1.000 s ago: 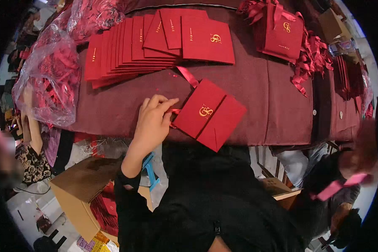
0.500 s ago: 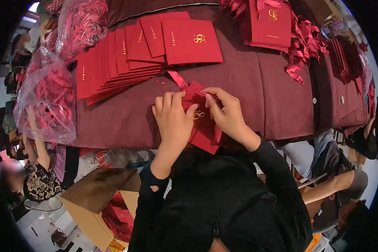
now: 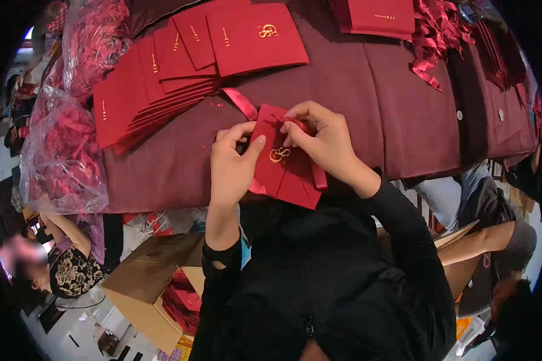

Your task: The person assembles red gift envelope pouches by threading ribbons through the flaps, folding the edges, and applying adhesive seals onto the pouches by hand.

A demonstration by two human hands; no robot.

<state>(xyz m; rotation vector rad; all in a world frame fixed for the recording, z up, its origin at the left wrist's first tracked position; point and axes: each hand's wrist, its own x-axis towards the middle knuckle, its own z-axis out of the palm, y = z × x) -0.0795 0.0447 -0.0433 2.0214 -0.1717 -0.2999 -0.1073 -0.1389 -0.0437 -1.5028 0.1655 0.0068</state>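
Observation:
A flat red paper bag (image 3: 283,174) with gold lettering is held at a slant in front of me, its lower part creased. My left hand (image 3: 235,159) grips its left edge, thumb on the front and fingers behind. At the bag's upper part, my right hand (image 3: 319,135) pinches a red ribbon (image 3: 293,123) between thumb and fingertips. One ribbon length (image 3: 241,103) sticks out past the upper left edge, and another (image 3: 319,176) hangs by the right edge.
Flat red bags (image 3: 256,42) lie fanned out on the dark red cloth-covered table (image 3: 349,90). More bags (image 3: 379,18) and loose ribbons (image 3: 436,30) lie at the back right. Clear plastic sacks (image 3: 63,150) stand left; an open carton (image 3: 144,301) holds red bags below. Other people are nearby.
The bag has tilted, its lower end swinging right. My left hand has shifted left to the bag's edge, uncovering more of its front. My right hand still pinches at the top. The view has shifted.

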